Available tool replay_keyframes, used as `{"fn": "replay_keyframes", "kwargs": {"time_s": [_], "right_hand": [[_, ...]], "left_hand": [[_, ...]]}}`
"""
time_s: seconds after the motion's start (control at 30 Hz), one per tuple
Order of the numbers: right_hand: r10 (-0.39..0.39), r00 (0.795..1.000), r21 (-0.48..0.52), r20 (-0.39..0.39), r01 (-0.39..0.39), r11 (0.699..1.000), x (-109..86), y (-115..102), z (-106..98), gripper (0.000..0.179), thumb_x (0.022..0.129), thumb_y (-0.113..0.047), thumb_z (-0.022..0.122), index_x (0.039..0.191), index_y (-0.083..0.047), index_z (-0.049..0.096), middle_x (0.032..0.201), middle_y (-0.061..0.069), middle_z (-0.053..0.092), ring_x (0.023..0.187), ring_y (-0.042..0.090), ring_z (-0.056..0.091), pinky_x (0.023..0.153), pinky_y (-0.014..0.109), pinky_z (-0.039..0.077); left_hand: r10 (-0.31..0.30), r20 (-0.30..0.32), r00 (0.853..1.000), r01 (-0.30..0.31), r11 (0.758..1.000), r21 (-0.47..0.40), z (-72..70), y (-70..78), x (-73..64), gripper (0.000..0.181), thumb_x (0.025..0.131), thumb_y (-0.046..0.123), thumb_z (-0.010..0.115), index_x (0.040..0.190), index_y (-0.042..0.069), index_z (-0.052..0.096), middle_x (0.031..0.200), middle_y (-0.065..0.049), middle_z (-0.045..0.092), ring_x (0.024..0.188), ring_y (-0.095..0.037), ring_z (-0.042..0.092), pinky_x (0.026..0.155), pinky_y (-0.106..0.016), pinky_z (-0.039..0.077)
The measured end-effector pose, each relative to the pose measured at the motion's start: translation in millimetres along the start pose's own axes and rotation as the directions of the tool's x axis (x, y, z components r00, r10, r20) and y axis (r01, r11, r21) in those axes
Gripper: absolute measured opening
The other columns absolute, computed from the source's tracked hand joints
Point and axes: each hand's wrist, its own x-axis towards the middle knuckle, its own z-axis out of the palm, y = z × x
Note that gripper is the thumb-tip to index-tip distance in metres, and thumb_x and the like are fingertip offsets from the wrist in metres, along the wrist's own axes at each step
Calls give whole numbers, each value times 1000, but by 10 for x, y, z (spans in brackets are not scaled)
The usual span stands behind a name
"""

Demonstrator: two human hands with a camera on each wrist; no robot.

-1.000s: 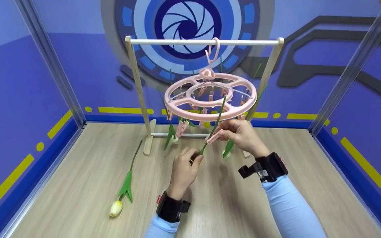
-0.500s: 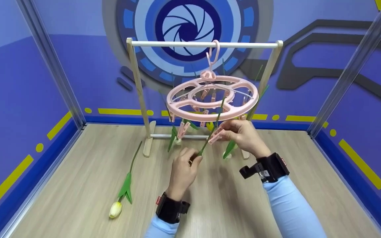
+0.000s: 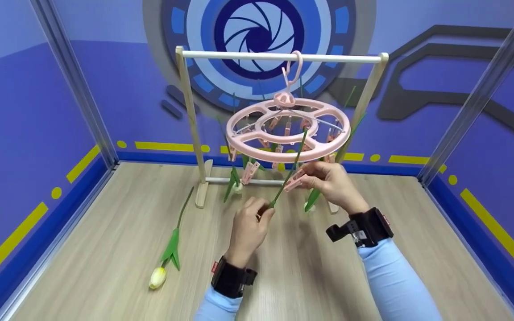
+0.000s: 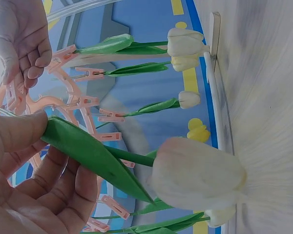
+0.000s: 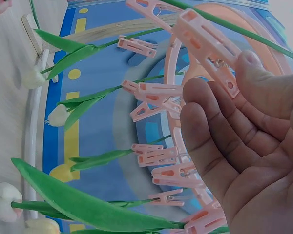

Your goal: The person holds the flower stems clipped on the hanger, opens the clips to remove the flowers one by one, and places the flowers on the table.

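Note:
My left hand (image 3: 249,229) pinches a tulip (image 4: 198,173) just above its green leaf. The pale bloom with a pinkish tinge hangs low, and its stem (image 3: 300,149) slants up in front of the round pink hanger (image 3: 261,154). Between thumb and fingers, my right hand (image 3: 335,187) pinches a pink clothespin (image 5: 205,39) under the hanger's front right rim. In the head view the stem passes right at the clothespin's lower left end. The left hand covers the bloom in that view.
The hanger hooks over the white bar (image 3: 239,55) of a wooden rack. Several tulips hang bloom-down from its other clothespins, including a white one (image 5: 57,115). One loose yellow-white tulip (image 3: 157,278) lies on the table (image 3: 105,249) at left. A bare clothespin (image 3: 250,173) hangs front left.
Both hands keep their hold. The stem has shifted slightly left relative to the clothespin, from across it to its left end. The head view has shifted a little.

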Motion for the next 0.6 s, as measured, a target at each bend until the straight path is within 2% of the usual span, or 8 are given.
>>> {"fn": "replay_keyframes", "kwargs": {"time_s": [0.17, 0.4, 0.6], "right_hand": [[10, 1000, -9, -9, -10, 1000, -8, 11, 2, 17, 98, -3, 68, 111, 9, 71, 103, 21, 74, 86, 9, 71, 75, 21, 56], [-37, 999, 87, 20, 35, 996, -10, 56, 10, 19, 100, -4, 66, 114, 8, 69, 108, 22, 74, 94, 13, 74, 81, 26, 59], [-47, 998, 144, 50, 40, 989, -11, 81, 35, 22, 102, -4, 63, 119, 9, 65, 111, 26, 72, 97, 18, 76, 83, 30, 60]], "left_hand": [[-12, 8, 1000, 12, 1000, 0, -8, 2, 10, 5, 91, 4, 76, 92, 6, 72, 87, -6, 67, 77, -19, 63, 68, -31, 52], [-9, 4, 1000, 9, 1000, 14, -15, -2, 26, 4, 91, 3, 75, 93, 6, 73, 86, -6, 67, 76, -18, 63, 67, -30, 52], [-21, -2, 1000, 21, 999, 34, -47, -17, 6, 3, 92, 5, 75, 94, 4, 73, 87, -6, 66, 77, -18, 62, 68, -30, 51]]}}
